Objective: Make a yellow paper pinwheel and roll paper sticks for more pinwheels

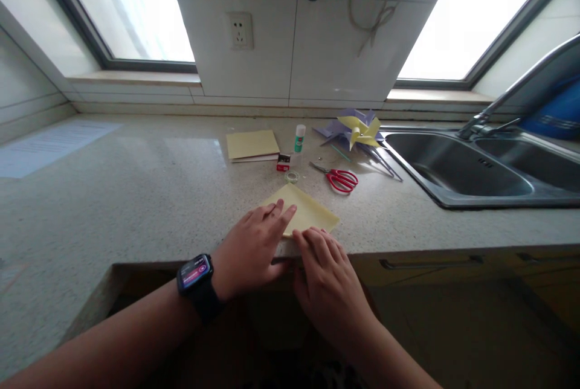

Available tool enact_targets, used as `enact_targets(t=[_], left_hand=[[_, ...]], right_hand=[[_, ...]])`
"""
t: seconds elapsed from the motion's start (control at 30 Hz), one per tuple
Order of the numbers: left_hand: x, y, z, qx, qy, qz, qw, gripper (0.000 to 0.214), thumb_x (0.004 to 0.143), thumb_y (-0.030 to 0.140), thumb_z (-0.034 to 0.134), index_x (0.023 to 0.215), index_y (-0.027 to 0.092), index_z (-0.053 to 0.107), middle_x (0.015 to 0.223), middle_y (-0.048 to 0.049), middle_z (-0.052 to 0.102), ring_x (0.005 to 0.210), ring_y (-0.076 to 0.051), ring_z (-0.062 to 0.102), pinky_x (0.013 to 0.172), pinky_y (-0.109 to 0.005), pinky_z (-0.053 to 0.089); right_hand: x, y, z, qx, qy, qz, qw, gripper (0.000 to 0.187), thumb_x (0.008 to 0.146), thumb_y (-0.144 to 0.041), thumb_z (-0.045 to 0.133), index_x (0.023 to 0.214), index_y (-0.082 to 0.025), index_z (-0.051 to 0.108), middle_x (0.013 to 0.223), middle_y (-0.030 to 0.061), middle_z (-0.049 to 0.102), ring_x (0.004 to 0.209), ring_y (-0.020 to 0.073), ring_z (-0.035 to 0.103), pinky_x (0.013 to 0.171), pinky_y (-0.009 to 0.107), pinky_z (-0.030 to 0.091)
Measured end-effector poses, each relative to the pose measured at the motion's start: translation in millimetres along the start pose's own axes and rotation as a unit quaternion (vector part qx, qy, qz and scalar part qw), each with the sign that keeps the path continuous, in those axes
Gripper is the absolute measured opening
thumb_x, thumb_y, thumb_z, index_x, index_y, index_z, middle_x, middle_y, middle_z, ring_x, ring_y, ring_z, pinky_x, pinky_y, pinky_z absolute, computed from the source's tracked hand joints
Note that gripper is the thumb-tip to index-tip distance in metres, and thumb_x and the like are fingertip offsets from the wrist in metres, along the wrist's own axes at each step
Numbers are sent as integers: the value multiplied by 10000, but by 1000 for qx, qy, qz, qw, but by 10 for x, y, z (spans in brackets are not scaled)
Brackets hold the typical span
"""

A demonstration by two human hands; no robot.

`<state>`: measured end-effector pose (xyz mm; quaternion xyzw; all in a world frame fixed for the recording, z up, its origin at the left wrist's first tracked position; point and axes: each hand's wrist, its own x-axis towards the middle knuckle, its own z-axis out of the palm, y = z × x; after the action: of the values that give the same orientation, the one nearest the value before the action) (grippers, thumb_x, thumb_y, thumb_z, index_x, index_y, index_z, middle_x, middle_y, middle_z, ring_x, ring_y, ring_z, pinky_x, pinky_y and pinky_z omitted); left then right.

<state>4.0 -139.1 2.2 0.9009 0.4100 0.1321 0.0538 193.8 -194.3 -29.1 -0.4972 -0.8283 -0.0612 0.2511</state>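
A sheet of yellow paper (308, 211) lies on the counter near its front edge, turned with one corner pointing away from me. My left hand (258, 238), with a smartwatch on the wrist, rests on the paper's left part, fingers stretched out and somewhat apart. At the paper's near edge, my right hand (328, 265) has its fingers curled close together, pressing on the folded or rolled border. Its thumb sits lower, by the counter's front edge. The hands cover part of that near edge.
Beyond the paper are a roll of tape (292, 177), a small red-and-black box (283, 163), red-handled scissors (339, 179), a glue stick (299, 139) and a yellow paper stack (252, 145). Yellow and purple pinwheels (360, 130) lie beside the sink (446, 200). Printed sheets (49, 141) lie far left.
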Motion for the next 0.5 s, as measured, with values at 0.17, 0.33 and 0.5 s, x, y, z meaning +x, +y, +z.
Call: enact_targets(t=[0.17,0.33,0.5], left_hand=[[-49,-67,-12,-13,3,17,1000,833,805,347,730,1492,96,332,1554,-243,419,1431,-343,393,1163,-513,374],[-92,-79,25,-3,10,19,1000,624,829,362,725,1358,135,484,1576,-248,377,1458,-351,359,1171,-521,362],[-93,-49,31,16,5,18,1000,694,833,363,730,1434,126,477,1570,-238,403,1467,-344,359,1183,-502,352]], right_hand=[[-39,2,-4,36,3,-16,999,410,900,-104,520,1305,-130,574,1283,141,625,1275,310,512,1129,511,417],[-51,10,-15,49,21,-16,998,413,914,-106,510,1324,-138,556,1247,134,641,1248,300,520,1082,501,442],[16,88,-33,20,-11,5,1000,498,891,-146,554,1389,-124,536,1257,150,628,1233,320,531,1103,524,421]])
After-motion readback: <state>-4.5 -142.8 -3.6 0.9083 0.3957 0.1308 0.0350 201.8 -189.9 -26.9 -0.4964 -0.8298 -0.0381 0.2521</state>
